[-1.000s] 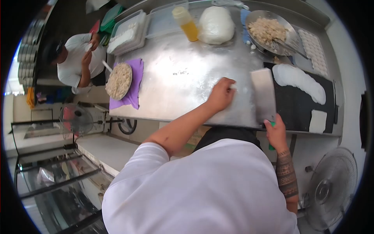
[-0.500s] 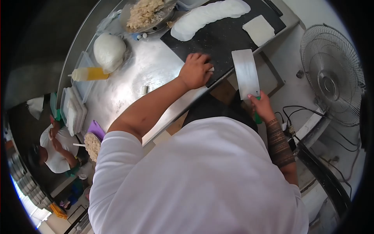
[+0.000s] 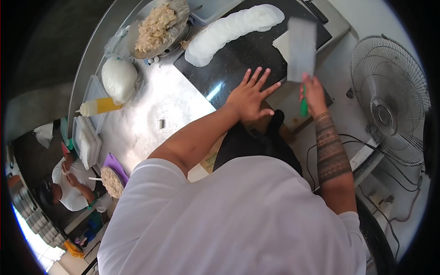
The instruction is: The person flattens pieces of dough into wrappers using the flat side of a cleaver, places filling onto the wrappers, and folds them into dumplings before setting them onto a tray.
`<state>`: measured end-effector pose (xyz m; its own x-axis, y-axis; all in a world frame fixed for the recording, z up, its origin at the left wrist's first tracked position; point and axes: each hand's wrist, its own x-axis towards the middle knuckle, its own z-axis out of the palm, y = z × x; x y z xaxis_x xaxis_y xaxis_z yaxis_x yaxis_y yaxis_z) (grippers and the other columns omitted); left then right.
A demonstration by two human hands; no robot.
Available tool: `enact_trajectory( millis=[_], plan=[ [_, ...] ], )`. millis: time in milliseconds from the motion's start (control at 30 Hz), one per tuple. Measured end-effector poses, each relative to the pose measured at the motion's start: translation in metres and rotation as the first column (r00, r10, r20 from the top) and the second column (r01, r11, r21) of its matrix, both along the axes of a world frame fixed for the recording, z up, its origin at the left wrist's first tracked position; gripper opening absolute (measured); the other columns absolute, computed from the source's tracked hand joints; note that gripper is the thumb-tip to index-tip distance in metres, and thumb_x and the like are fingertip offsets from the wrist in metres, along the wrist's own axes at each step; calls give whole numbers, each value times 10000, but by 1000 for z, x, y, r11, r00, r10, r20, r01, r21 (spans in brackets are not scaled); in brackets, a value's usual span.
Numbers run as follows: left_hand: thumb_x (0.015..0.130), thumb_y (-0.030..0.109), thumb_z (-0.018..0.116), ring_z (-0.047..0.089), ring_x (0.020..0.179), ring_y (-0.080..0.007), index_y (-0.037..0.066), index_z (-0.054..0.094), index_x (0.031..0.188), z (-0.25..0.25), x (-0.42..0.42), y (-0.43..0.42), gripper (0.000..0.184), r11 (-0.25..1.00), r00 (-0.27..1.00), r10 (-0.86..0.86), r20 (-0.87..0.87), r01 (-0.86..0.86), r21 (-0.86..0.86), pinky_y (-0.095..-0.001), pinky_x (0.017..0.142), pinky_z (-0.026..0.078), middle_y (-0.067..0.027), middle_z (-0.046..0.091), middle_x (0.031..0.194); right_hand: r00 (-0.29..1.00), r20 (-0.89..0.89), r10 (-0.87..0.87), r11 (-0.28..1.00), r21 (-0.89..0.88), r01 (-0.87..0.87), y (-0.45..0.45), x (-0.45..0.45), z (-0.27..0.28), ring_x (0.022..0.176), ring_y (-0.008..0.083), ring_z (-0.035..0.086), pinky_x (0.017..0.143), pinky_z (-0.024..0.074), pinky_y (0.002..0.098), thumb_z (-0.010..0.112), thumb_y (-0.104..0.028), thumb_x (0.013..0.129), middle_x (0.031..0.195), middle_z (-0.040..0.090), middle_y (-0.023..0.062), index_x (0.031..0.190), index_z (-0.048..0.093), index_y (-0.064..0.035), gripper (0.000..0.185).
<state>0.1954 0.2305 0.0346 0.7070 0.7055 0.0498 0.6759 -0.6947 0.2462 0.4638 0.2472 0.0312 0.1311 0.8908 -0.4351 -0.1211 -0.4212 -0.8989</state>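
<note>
My left hand (image 3: 253, 95) is spread flat, palm down, at the near edge of a black board (image 3: 247, 55); whether anything lies beneath it is hidden. In my right hand (image 3: 314, 94) is a cleaver (image 3: 301, 50), gripped by its green handle. Its broad blade is smeared by motion and covers part of a folded white cloth (image 3: 281, 45) at the board's right side. Farther back on the board, thin white round dough wrappers (image 3: 233, 32) overlap in a long curved row. One small piece of white dough (image 3: 160, 123) stands on the metal table, left of my forearm.
A bowl of chunky filling (image 3: 156, 27), bagged white dough (image 3: 118, 80) and a yellow oil bottle (image 3: 98, 107) stand on the metal table (image 3: 142, 142). Another person (image 3: 71, 183) is at far left, near a second bowl of filling (image 3: 111, 182). A fan (image 3: 387, 101) stands at right.
My left hand has gone from curled to spread and shifted slightly right. The cleaver has risen from beside the board to over the cloth. The view has shifted a little.
</note>
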Motion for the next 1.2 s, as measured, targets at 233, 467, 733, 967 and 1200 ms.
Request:
enact_trajectory(
  millis=[233,467,733,967,1200],
  plan=[
    [1007,532,609,83,1624,-411,34,197,1673,-3,-19,19,928,957,771,210,601,-36,-287,-537,1293,102,-278,113,1735,845,238,479,873,-235,-428,-38,24,18,701,164,642,659,544,353,803,-346,929,827,660,58,1172,640,-28,432],
    [994,569,584,200,1574,-496,216,322,1656,10,-60,50,794,984,983,131,126,-144,105,-625,1268,163,-275,201,1711,480,347,805,548,-126,-827,-38,-54,12,1077,294,716,970,539,397,882,-309,823,1138,748,182,1231,666,28,572],
    [962,704,520,196,1584,-470,307,305,1665,3,-25,0,836,998,998,-12,-68,8,-56,-660,1254,150,-229,227,1716,420,278,864,482,-215,-849,-72,-40,5,1115,386,690,964,525,431,877,-342,831,1150,721,225,1234,646,11,583],
    [968,677,526,213,1575,-472,310,304,1663,-2,-32,38,816,999,998,45,-41,-45,14,-707,1225,169,-215,224,1721,368,363,856,479,-286,-830,-26,-48,23,1100,396,692,950,530,459,856,-359,846,1148,704,265,1274,587,25,635],
    [956,694,540,235,1578,-444,315,333,1651,-18,-53,110,819,954,1000,20,-13,-15,299,-678,1242,178,-207,242,1719,370,668,646,629,-191,-754,8,-83,47,1038,348,712,921,543,447,870,-362,830,1063,724,221,1174,636,33,573]
  ],
)
